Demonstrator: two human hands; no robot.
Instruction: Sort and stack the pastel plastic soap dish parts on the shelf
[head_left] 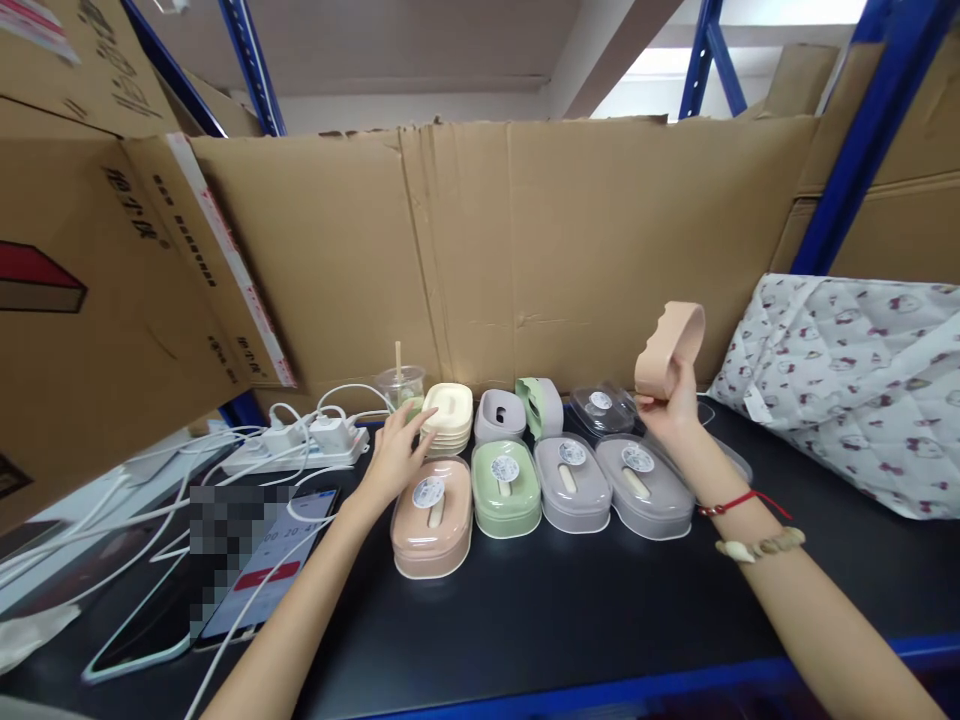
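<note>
My right hand holds up a pink plastic ring-shaped part with a wavy edge, above the back right of the table. Fingers spread, my left hand is beside a stack of cream pieces, above a pink lidded box. To the right of that box stand a green box, a lilac box and a greyish box, each with a clear lid and round sticker. Behind them are a lilac part, green and lilac rings and clear lids.
Two phones and tangled white cables lie at the left, near a power strip. A cup with a straw stands at the back. Cardboard walls the rear; a patterned quilted bag sits at the right.
</note>
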